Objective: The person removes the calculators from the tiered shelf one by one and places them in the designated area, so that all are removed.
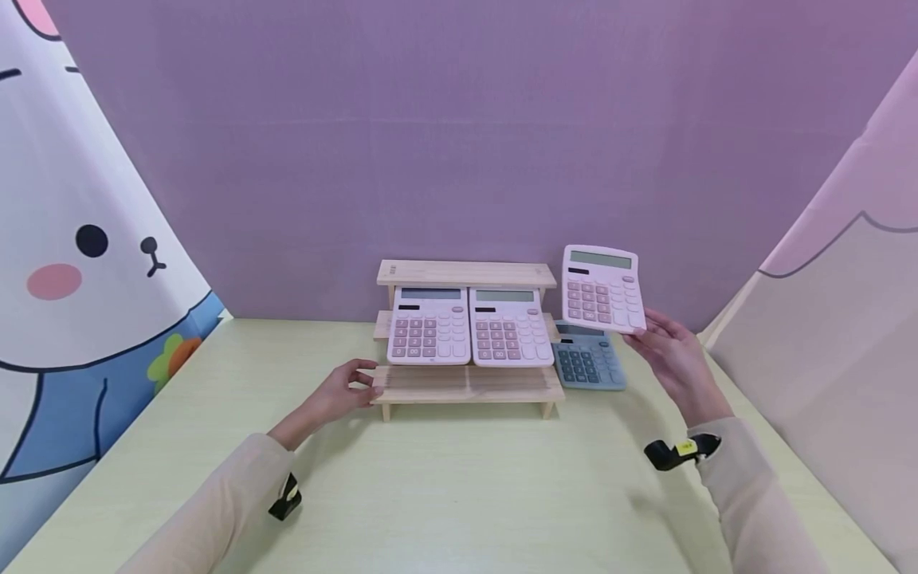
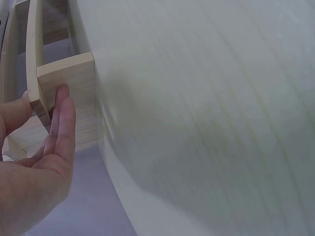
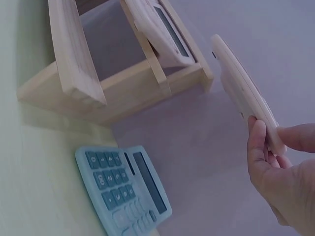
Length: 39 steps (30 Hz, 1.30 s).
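My right hand (image 1: 674,359) pinches a pink calculator (image 1: 601,287) by its lower right corner, up in the air to the right of the wooden tiered rack (image 1: 468,386). In the right wrist view the held calculator (image 3: 248,96) shows edge-on between thumb and fingers. My left hand (image 1: 343,393) grips the left end of the rack's lowest shelf, thumb on one face and fingers on the other in the left wrist view. Two more pink calculators, a left one (image 1: 429,327) and a right one (image 1: 511,328), lean side by side on the middle tier.
A blue calculator (image 1: 590,359) lies on the table (image 1: 459,494) just right of the rack, below the held one. Behind the rack stands a purple backdrop (image 1: 459,143). A cartoon-printed cloth (image 1: 93,239) hangs at the left.
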{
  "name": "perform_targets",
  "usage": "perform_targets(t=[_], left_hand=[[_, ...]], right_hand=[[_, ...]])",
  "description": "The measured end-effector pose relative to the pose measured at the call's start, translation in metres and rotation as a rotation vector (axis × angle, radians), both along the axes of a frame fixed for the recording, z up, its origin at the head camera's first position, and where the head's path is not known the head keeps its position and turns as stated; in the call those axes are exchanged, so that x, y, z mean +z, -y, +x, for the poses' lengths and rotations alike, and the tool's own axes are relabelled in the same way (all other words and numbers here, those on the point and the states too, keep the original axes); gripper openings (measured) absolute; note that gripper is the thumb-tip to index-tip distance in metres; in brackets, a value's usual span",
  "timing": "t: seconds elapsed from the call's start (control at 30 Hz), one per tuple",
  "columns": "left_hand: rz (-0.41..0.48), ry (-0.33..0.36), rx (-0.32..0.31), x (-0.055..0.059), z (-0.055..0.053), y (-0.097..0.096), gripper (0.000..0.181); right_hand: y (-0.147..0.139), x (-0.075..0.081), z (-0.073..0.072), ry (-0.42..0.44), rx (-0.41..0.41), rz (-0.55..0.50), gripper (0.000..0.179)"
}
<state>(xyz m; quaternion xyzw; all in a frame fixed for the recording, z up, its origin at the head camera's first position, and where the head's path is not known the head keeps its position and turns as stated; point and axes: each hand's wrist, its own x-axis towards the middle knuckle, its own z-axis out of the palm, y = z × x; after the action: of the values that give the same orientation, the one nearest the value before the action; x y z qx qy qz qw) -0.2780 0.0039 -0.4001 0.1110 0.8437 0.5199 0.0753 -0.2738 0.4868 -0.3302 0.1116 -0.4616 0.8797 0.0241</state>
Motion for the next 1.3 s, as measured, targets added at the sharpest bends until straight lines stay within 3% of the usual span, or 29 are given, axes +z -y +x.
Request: perform_targets(t=[0.4,0.77,1.1,1.3], left_hand=[[0.004,0.001,0.001,0.002,0.001,-0.001,0.054],[0.009,0.011,0.015,-0.001,-0.002,-0.001,0.052],[0.009,0.004,0.01,-0.001,-0.002,-0.001,0.052],[0.005,0.008,0.024,-0.002,-0.002,-0.001,0.051]], right_hand=[[-0.021,-0.017,0.009,0.018,0.006,0.041,0.029],[-0.042,-0.039,0.009,-0.061,0.084,0.005,0.038],[-0.06,-0.055,0.015,0.009,0.045,0.064,0.037],[-0.072,-0.065,0.016,0.02,0.068,0.051,0.041]])
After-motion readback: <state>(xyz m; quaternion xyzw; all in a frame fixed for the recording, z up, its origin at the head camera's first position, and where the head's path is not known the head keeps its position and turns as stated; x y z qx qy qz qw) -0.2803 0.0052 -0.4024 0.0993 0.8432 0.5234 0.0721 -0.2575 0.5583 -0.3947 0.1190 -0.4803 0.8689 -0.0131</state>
